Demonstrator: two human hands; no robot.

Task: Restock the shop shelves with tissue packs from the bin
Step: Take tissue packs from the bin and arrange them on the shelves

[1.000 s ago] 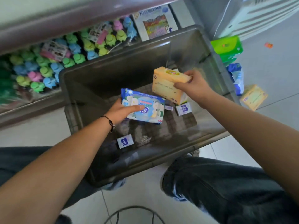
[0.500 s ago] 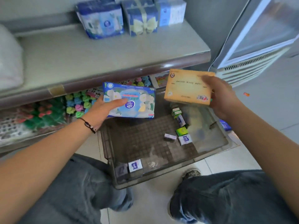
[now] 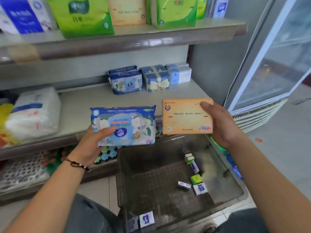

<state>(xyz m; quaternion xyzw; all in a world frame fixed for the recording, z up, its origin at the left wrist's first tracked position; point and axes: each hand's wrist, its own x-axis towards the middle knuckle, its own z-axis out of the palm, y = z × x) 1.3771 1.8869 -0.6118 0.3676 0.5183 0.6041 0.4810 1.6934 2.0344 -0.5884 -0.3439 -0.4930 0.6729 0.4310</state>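
Both hands loaded, each pack held face-up over the bin [image 3: 235, 195], probably to match them against shelf stock. Left hand [image 3: 90, 145] grips the blue floral wipes pack [image 3: 123, 126], thumb across its front, fingers hidden underneath. Right hand [image 3: 222, 125] pinches the orange tissue pack [image 3: 184, 116] by its right edge, thumb on top. Matching blue floral packs [image 3: 126, 81] sit at the back of the middle shelf [image 3: 84, 105], next to ribbon-print packs [image 3: 157, 79], so that's the likely slot for the left one. A similar orange pack [image 3: 127, 10] stands on the upper shelf [image 3: 151, 36] between green packs [image 3: 84, 15]; right one likely goes there. Bin holds only small pocket tissue packs [image 3: 199, 188], so nearly emptied.
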